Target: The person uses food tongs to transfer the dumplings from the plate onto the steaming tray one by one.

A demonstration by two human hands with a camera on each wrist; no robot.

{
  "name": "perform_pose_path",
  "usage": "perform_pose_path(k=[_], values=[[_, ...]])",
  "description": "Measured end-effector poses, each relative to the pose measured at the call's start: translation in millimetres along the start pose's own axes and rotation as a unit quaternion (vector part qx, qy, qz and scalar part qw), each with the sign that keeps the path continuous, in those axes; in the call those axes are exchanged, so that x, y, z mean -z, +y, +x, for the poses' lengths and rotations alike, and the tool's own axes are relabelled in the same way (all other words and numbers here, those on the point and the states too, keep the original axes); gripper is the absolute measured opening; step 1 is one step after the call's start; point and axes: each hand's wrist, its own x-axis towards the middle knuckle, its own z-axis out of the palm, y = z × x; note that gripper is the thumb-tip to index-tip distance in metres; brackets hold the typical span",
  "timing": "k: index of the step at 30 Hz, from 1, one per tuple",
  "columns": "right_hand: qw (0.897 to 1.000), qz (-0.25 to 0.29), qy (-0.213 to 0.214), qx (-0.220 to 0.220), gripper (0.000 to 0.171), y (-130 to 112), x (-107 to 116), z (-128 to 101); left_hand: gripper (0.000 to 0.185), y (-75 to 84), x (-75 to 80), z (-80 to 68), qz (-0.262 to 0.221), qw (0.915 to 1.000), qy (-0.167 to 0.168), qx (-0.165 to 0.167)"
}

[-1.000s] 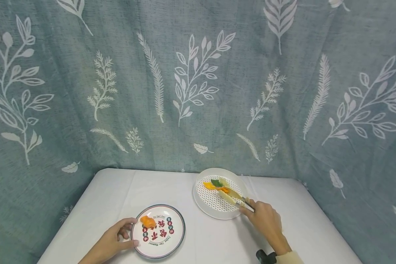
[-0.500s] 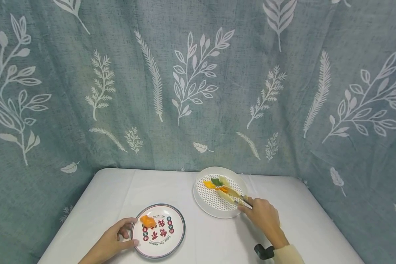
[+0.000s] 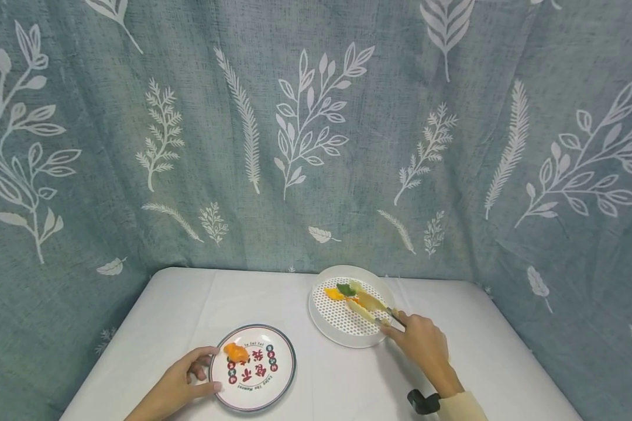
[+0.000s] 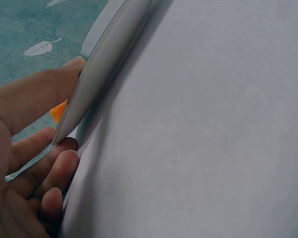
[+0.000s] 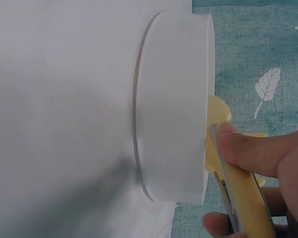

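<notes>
My left hand [image 3: 176, 380] holds the left rim of a white plate [image 3: 268, 392] with red lettering and a dark rim line, its thumb and forefinger at the edge. An orange piece [image 3: 236, 352], kind unclear, lies on the plate. In my right hand [image 3: 421, 345] is a pair of metal tongs with yellowish ends [image 3: 370, 301], reaching down into a round white strainer basket [image 3: 326, 332]. A yellow piece [image 3: 334, 293], a dark green piece [image 3: 346, 289] and an orange piece partly hidden by the tongs lie inside. The right wrist view shows the tongs [image 5: 246, 198] over the basket's rim.
A white cloth [image 3: 316, 380] covers the table. Behind it and at both sides hangs a green-blue curtain [image 3: 216, 152] with white leaf prints. The basket stands at the back, right of the plate. A dark wrist device [image 3: 423, 402] sits at the right wrist.
The ends of the tongs have spread a little apart, and less of the orange piece between them shows. My left hand and the plate stay in place.
</notes>
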Motion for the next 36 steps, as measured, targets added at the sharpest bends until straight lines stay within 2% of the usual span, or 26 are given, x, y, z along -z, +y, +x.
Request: perform_pose_path(k=[7, 14, 24, 30, 31, 36], values=[[1.000, 0.012, 0.025, 0.006, 0.073, -2.2, -3.4, -7.3, 0.081, 0.0, -0.7, 0.2, -0.001, 1.0000, 0.001, 0.002], [0.995, 0.046, 0.063, 0.060, 0.062, -14.8, -12.4, -11.7, 0.084, -1.9, -0.9, 0.1, 0.001, 1.0000, 0.008, -0.006], [0.988, 0.096, 0.068, 0.097, 0.045, -40.8, -9.3, -18.6, 0.085, -4.1, -0.7, -0.1, -0.014, 0.9999, 0.004, -0.005], [0.989, 0.094, 0.055, 0.102, 0.048, -57.6, -11.2, -24.2, 0.083, -3.5, -1.2, -0.5, -0.013, 0.9999, 0.006, -0.005], [0.988, 0.096, 0.054, 0.104, 0.052, -60.4, -12.2, -25.1, 0.083, -3.3, -1.4, -0.6, -0.013, 0.9999, 0.007, -0.005], [0.985, 0.112, 0.048, 0.124, 0.051, -72.5, -18.9, -29.1, 0.083, -3.2, -1.9, -0.1, -0.013, 0.9999, 0.009, -0.005]])
